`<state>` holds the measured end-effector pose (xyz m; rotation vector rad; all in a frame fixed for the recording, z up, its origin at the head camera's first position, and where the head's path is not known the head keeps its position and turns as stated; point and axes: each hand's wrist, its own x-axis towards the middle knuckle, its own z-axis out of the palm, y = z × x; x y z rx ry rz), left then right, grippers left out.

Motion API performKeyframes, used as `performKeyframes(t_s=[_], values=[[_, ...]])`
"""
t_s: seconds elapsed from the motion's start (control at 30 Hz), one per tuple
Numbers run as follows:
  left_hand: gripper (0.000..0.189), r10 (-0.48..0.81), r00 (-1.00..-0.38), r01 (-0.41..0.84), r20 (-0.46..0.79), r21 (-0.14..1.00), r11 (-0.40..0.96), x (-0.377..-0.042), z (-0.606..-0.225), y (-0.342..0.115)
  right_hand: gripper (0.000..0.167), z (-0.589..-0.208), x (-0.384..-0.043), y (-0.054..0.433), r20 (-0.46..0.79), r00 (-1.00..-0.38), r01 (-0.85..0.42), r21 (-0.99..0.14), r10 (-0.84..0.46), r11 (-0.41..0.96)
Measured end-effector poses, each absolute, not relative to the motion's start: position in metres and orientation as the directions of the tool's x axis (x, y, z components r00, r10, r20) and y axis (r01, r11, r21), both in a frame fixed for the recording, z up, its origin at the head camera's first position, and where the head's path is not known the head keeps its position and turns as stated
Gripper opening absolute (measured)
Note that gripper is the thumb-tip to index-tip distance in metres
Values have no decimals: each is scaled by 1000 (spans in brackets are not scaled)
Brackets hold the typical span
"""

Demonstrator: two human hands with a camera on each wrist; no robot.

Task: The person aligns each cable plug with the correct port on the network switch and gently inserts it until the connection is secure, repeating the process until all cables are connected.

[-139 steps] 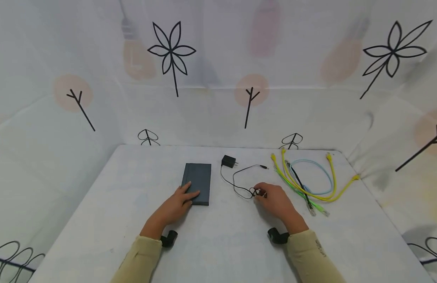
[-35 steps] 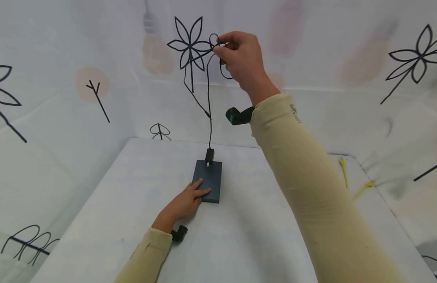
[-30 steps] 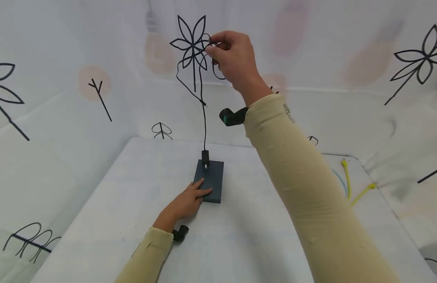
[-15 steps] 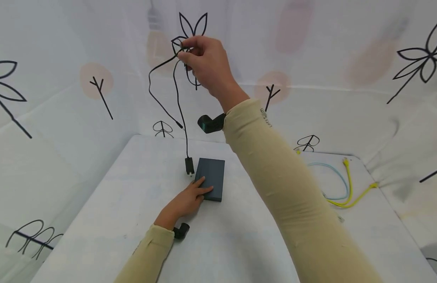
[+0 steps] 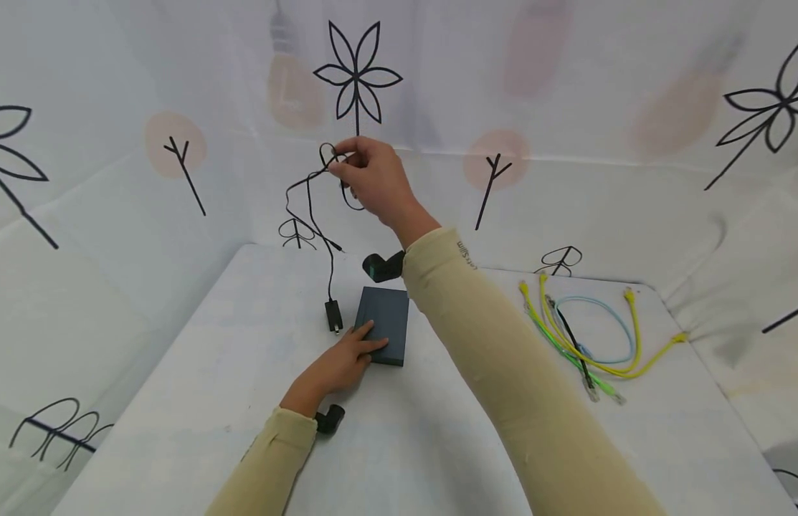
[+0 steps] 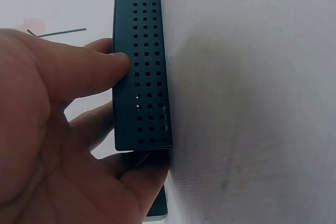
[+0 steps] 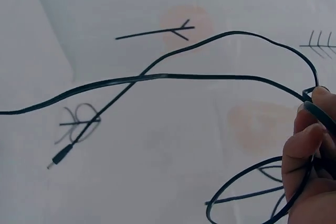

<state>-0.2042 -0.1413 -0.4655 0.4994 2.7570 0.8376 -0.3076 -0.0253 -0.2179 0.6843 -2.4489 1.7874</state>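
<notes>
A dark flat box (image 5: 388, 312) lies on the table, and its side (image 6: 144, 35) has rows of small square vent holes. My left hand (image 5: 337, 365) rests on its near left part with two fingers straight across the top. In the left wrist view the thumb (image 6: 100, 69) touches the vented side. My right hand (image 5: 376, 179), raised above the table, pinches the bundled black cable (image 7: 210, 77) of a power adapter (image 5: 333, 315). The adapter hangs prongs down, just left of the box. The cable's barrel plug (image 7: 63, 154) dangles loose, and a loop hangs below the fingers.
At the right of the white table (image 5: 198, 401) lie several network cables: yellow (image 5: 653, 355), light blue (image 5: 592, 299), black (image 5: 573, 337) and green (image 5: 560, 352). Patterned white fabric (image 5: 424, 208) walls stand behind and on both sides.
My right hand has taken the adapter by its cable off the table, lifted it over the box, moved left and now come lower. The left hand stays on the box.
</notes>
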Motion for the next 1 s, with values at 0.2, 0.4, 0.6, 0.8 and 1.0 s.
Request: performKeyframes(t_s=[0.2, 0.4, 0.6, 0.8, 1.0], values=[[43, 373, -920, 244, -120, 570, 785, -202, -461, -141, 26, -262, -309, -26, 227, -907, -326, -912, -353, 250], [43, 372, -920, 242, -124, 567, 787, -201, -461, -139, 24, -295, -311, -27, 177, -918, -252, -951, -355, 177], [42, 373, -919, 239, -130, 571, 786, -199, -463, -136, 32, -318, -308, -34, 107, -908, -197, -962, -404, 189], [42, 400, -911, 278, -98, 571, 773, -199, -463, -134, 59, -337, -304, -33, -71, -723, -287, -874, -687, 392], [41, 401, -907, 258, -132, 576, 775, -198, -458, -132, 52, -352, -302, -13, -138, -672, -324, -829, -728, 456]])
